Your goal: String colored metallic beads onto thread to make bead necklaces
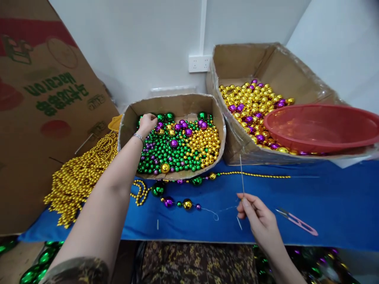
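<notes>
My left hand reaches into the left part of a cardboard box of loose beads, beside large green beads. Its fingers are bent together, and whatever they may pinch is hidden. My right hand grips a long thin needle between thumb and fingers, its tip pointing up. From that hand a fine thread runs left to a strung row of purple, green and gold beads, with a gold bead among them. The strand continues behind, past a big green bead, to small gold beads.
Pink thread snips lie right of my right hand on the blue cloth. Gold bead strings are heaped at left, beside a tall carton. A larger box at back right holds gold and purple beads and a red basin.
</notes>
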`<state>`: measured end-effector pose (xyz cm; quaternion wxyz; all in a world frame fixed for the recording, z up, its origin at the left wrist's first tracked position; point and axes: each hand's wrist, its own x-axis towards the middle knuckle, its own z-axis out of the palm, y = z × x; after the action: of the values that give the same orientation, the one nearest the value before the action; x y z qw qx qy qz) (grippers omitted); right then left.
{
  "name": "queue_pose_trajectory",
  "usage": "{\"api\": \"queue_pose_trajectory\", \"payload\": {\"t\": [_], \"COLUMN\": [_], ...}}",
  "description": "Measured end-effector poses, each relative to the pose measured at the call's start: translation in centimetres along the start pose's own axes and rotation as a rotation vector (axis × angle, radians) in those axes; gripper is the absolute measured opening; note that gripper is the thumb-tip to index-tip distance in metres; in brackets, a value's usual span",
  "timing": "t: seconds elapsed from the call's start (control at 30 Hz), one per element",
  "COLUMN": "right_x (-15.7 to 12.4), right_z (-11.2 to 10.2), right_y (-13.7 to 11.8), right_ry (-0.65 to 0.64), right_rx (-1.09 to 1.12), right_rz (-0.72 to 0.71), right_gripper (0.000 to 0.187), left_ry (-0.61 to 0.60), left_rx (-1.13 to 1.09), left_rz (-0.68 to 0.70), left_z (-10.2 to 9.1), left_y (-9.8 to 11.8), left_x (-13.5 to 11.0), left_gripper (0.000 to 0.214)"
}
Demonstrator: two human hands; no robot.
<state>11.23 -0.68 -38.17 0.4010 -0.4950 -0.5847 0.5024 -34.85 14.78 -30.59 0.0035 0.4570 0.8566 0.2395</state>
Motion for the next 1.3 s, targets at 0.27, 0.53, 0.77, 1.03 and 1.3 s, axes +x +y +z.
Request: {"api": "queue_pose_trajectory", "payload": {"t": [0.27, 0.53, 0.77, 1.03, 1.3], "right_x": [1.4, 1.8, 1.4, 1.1, -0.2], "right_z": [1.1, 2.5, 4.6, 5.1, 3.5], "right_y": [0.8, 0.9, -0.9, -3.6, -4.6], "right_ry": [-0.053, -0.113, -0.252, -0.219, -0.122], "right_rx": [-0.014, -0.026, -0.070, -0.276, -0.476], "right_rz": [0.053, 0.079, -0.034, -0.391, -0.606], "right_gripper": [0.042, 0.044, 0.035, 0.023, 0.021], "left_ry": [-0.075, -0.075, -0.306, -0.634, -0.714], "left_rx": [0.064, -0.080, -1.302, -1.588, -1.517], "left_rz": [0.114, 0.118, 0.094, -0.019, 0.024], "left_z": [2.9, 3.8, -1.3, -3.3, -2.8], "left_y": [0.3, 0.8, 2.8, 4.0, 4.4], "left_x": [5.0, 5.7, -3.1, -15.4, -20.7], "left_gripper": [0.053, 0.056, 0.038, 0.033, 0.042]}}
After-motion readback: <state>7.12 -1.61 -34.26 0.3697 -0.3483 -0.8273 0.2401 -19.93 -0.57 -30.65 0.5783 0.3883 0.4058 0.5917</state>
